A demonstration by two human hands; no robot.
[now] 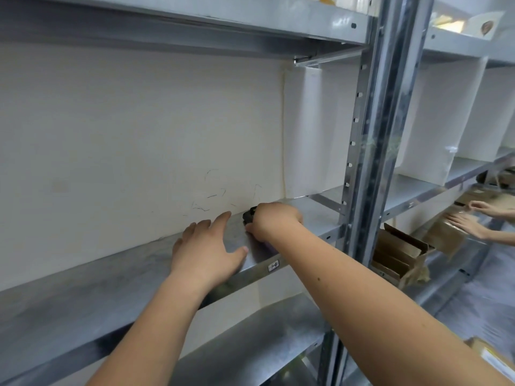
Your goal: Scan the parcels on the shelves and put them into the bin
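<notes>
Your left hand lies flat on the metal shelf, fingers straight and spread with nothing in them, likely bracing you as you lean in. Just to its right, your right hand curls over a small black device that sits on the shelf near the back wall; by the task it is probably the scanner (most of it is hidden under your palm, so you cannot be sure), and a purple bit shows under the wrist. The fingers wrap it from above, a grip suited to lifting it off the shelf. This bay holds no parcel where you are reaching. Past the steel upright, the next bay has brown cardboard parcels on a lower shelf, well apart from your hands, and another person's hands rest on a brown package there. The bin is not in view.
</notes>
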